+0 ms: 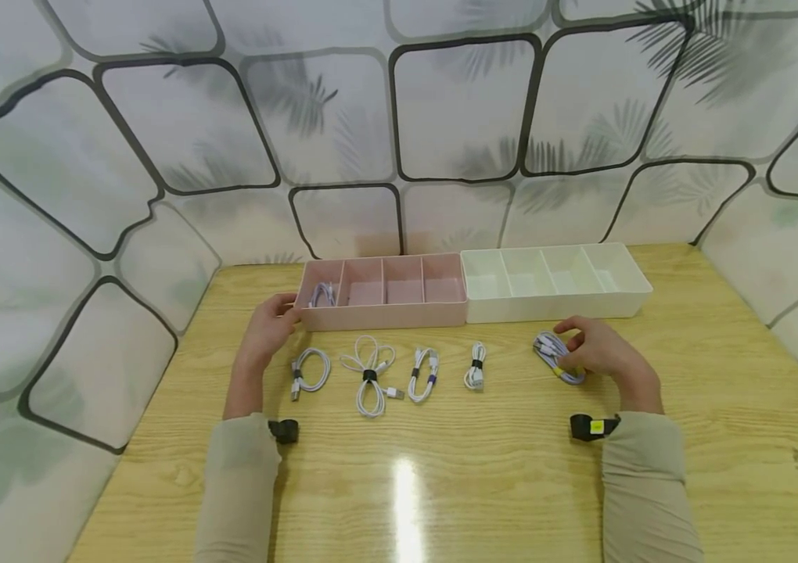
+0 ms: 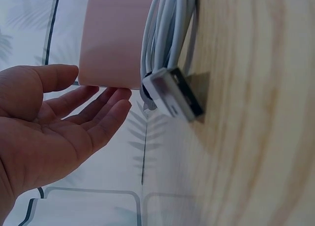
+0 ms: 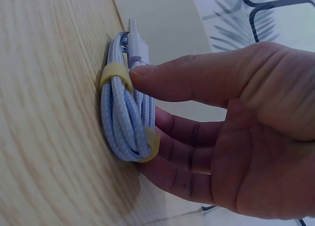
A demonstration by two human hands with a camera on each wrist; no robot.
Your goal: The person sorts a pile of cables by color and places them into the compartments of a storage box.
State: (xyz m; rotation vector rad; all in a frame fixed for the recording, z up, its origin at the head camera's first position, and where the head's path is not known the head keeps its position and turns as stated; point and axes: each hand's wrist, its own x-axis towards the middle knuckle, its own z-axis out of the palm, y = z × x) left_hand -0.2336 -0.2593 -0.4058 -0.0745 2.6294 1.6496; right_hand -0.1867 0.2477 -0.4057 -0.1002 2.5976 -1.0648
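Note:
At the left end of the pink divided box, the left hand touches the corner with relaxed fingers; the left wrist view shows its fingertips at the pink wall. The right hand is at a bundled grey-blue braided cable in front of the white box. In the right wrist view, thumb and curled fingers of the right hand pinch that cable, which has yellow ties. A purplish cable lies in the pink box's leftmost compartment.
In a row before the boxes lie a coiled cable, a looped white cable with a black tie, another tied cable and a small white bundle. A patterned curtain stands behind.

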